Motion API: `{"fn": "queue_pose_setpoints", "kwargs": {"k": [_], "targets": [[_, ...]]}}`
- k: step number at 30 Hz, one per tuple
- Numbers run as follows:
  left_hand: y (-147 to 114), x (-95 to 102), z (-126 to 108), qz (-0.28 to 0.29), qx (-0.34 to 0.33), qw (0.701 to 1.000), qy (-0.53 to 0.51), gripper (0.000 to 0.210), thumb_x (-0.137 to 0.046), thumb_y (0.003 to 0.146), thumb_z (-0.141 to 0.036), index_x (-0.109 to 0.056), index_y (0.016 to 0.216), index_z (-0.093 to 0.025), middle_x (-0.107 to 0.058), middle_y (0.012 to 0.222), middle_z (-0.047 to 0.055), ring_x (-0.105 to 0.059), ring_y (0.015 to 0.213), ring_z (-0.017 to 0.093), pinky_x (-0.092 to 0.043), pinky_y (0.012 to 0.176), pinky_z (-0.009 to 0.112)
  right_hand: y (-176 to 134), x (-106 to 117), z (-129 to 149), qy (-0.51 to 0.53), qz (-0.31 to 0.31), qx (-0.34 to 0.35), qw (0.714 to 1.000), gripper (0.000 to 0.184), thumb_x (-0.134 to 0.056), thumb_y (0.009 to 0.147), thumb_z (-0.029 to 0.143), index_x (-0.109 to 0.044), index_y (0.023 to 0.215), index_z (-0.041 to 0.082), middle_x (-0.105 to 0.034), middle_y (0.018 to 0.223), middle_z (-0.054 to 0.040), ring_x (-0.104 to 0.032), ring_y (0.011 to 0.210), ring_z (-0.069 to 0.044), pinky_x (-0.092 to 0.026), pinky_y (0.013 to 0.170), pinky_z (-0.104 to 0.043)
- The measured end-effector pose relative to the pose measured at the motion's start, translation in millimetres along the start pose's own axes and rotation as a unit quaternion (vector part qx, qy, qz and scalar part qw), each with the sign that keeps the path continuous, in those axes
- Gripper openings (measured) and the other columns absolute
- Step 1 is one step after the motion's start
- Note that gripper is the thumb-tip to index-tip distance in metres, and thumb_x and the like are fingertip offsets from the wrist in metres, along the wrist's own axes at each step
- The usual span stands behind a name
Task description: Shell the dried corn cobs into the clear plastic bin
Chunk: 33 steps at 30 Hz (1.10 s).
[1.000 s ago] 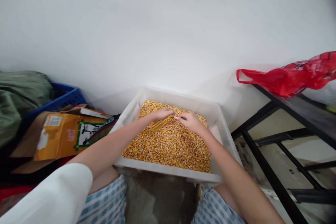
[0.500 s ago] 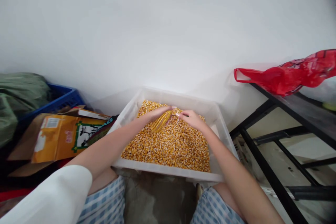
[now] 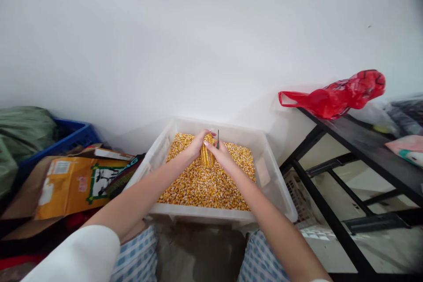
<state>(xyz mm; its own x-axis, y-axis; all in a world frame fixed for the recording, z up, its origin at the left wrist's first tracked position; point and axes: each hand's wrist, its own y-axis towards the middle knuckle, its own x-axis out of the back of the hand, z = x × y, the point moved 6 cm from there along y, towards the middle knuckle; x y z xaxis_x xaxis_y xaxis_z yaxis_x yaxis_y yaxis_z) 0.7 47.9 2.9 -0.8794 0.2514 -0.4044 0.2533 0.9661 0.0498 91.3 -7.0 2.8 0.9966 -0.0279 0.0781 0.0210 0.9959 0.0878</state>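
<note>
White wall behind, a cob in both hands

Grey floor shows between checked shorts. Just past it stands the tub, part filled with loose kernels. The cob is over the kernels, its near end toward the person; whether it touches them, I cannot tell. The left hand grasps it along the left side, fingers curled over the far end. The right hand grips a thin, dark tool, tip up and off the cob, while the thumb rests on the cob's near face.

A firm left hold would keep the cob from rolling, I judge, and working low over the middle lets loose bits land in the tub. The tip is best turned away from the left hand; a stroke along the rows seems safer than one across them.

Left of the tub lies an orange box, with a blue crate beyond. To the right stands a black table, a red bag on its far edge near the wall.
</note>
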Motion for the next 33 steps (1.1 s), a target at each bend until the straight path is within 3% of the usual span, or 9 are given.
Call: {"fn": "queue_pose_setpoints", "kwargs": {"k": [2,9,13,16,19,27,33], "targets": [[-4.8,-3.7,-5.6,-0.010,-0.011,1.000,0.004,0.023,-0.052,0.064,-0.033,-0.062,0.070,-0.013,-0.064,0.073,0.004,-0.058,0.070,0.016,-0.042,0.074,0.025,-6.3,-2.1,5.4,0.028,-0.007,-0.018,0.999,0.033,-0.059,0.064,0.043,-0.048,0.082,0.018,-0.053,0.077,0.0018,-0.050,0.071,-0.010,-0.039,0.063,-0.021],[-18.7,-11.9,-10.4,-0.039,0.056,0.997,-0.038,0.028,-0.057,0.061,-0.038,-0.059,0.071,-0.012,-0.058,0.061,0.002,-0.054,0.051,0.013,-0.044,0.053,0.025,-11.0,-7.1,-3.3,0.185,-0.011,-0.064,0.981,0.021,-0.054,0.064,0.032,-0.048,0.079,0.019,-0.055,0.071,0.0034,-0.051,0.067,-0.011,-0.039,0.059,-0.021],[-20.2,0.7,-10.8,-0.088,0.089,0.988,-0.090,0.027,-0.056,0.062,-0.039,-0.057,0.065,-0.013,-0.056,0.054,0.002,-0.052,0.045,0.013,-0.044,0.048,0.026,-16.0,-14.3,-8.6,0.233,0.018,-0.098,0.967,0.019,-0.056,0.061,0.026,-0.044,0.075,0.018,-0.052,0.062,0.0052,-0.050,0.061,-0.010,-0.040,0.054,-0.020],[-20.6,16.8,-17.0,-0.138,0.097,0.976,-0.139,0.027,-0.053,0.063,-0.040,-0.055,0.063,-0.014,-0.058,0.055,0.004,-0.053,0.047,0.014,-0.045,0.048,0.027,-23.8,-15.7,-1.7,0.268,0.066,-0.120,0.954,0.024,-0.060,0.062,0.027,-0.043,0.076,0.018,-0.053,0.069,0.0037,-0.052,0.066,-0.010,-0.045,0.056,-0.023],[-21.7,28.8,-26.7,-0.172,0.076,0.966,-0.179,0.024,-0.051,0.063,-0.037,-0.055,0.063,-0.014,-0.059,0.057,0.005,-0.056,0.052,0.015,-0.047,0.050,0.026,-29.2,-14.8,8.8,0.284,0.116,-0.108,0.946,0.029,-0.063,0.062,0.030,-0.041,0.076,0.018,-0.054,0.080,0.0010,-0.054,0.076,-0.012,-0.049,0.063,-0.028],[-19.8,34.6,-22.1,-0.169,0.104,0.950,-0.243,0.022,-0.050,0.063,-0.037,-0.051,0.063,-0.015,-0.058,0.057,0.006,-0.057,0.054,0.018,-0.048,0.053,0.030,-33.4,-18.3,14.6,0.257,0.172,-0.068,0.948,0.039,-0.070,0.057,0.027,-0.037,0.075,0.018,-0.048,0.083,0.0020,-0.054,0.085,-0.013,-0.049,0.079,-0.036],[-19.9,35.1,-16.8,-0.161,0.098,0.947,-0.261,0.022,-0.044,0.066,-0.037,-0.049,0.061,-0.015,-0.055,0.052,0.006,-0.056,0.052,0.019,-0.049,0.054,0.035,-31.6,-20.2,11.5,0.218,0.145,-0.018,0.965,0.037,-0.066,0.062,0.030,-0.032,0.073,0.019,-0.039,0.077,0.0044,-0.053,0.079,-0.010,-0.050,0.077,-0.035]]}}
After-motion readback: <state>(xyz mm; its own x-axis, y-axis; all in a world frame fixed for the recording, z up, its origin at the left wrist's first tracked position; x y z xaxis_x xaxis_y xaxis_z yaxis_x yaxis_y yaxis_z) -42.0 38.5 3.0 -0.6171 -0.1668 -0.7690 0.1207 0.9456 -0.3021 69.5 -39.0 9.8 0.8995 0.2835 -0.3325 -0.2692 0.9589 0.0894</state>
